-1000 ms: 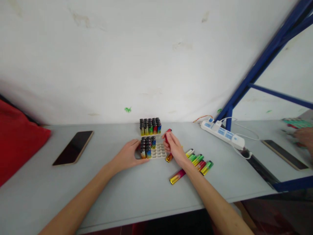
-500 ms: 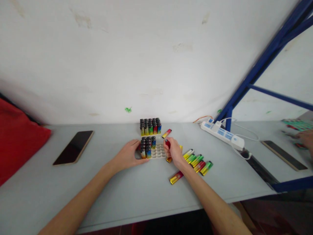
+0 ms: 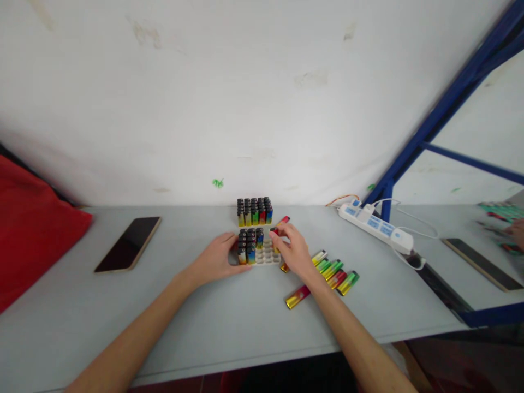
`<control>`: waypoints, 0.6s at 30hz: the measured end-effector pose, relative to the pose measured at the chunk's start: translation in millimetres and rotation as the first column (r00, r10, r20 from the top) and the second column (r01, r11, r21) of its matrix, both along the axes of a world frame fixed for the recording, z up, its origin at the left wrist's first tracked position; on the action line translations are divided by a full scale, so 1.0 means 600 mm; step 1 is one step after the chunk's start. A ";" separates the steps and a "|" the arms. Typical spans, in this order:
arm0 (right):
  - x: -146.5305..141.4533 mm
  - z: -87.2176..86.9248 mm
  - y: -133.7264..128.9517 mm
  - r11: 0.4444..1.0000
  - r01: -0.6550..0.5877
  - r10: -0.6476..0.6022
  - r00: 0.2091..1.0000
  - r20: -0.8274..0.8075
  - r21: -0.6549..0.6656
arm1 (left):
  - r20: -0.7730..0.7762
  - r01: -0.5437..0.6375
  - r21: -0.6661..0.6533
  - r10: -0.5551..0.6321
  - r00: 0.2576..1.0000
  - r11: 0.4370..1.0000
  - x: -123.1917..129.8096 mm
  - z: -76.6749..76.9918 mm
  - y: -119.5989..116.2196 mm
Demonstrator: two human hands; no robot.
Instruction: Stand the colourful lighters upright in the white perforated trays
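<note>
A pale tray (image 3: 267, 255) with round holes holds several upright lighters (image 3: 247, 245) with black tops on its left side. My left hand (image 3: 219, 256) grips the tray's left end, thumb along the front edge and fingers behind. Between the fingertips of my right hand (image 3: 293, 248) is a red and yellow lighter (image 3: 275, 233), upright at the tray's right back part. Whether its base sits in a hole is hidden. Loose lighters (image 3: 336, 278) in red, green and yellow lie on the table to the right of the tray, some partly behind my right hand.
Behind the tray stands a full block of upright lighters (image 3: 254, 214). A phone (image 3: 129, 244) lies at left beside a red cloth (image 3: 36, 229). On the right are a power strip (image 3: 374, 225) with cables, a blue metal frame (image 3: 429, 131), another dark slab (image 3: 483, 263) and another person's hand (image 3: 518, 232).
My right hand has turned the red lighter upright and brought it left over the tray's back right. My left hand stays on the tray. The view has shifted slightly.
</note>
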State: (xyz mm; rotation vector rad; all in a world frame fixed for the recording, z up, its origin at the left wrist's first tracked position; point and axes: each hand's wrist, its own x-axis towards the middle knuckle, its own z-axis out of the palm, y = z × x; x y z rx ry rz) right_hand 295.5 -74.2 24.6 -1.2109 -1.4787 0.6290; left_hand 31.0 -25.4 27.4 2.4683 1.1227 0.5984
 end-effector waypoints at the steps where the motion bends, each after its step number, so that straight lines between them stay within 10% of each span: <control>1: 0.000 0.002 -0.002 0.999 0.011 -0.012 0.999 0.037 0.034 | 0.003 0.003 0.001 -0.003 1.000 1.000 -0.001 -0.001 0.001; 18: -0.030 0.003 -0.010 0.998 -0.057 0.026 0.845 0.534 0.041 | 0.057 0.041 0.042 -0.043 0.997 0.998 -0.013 -0.031 0.014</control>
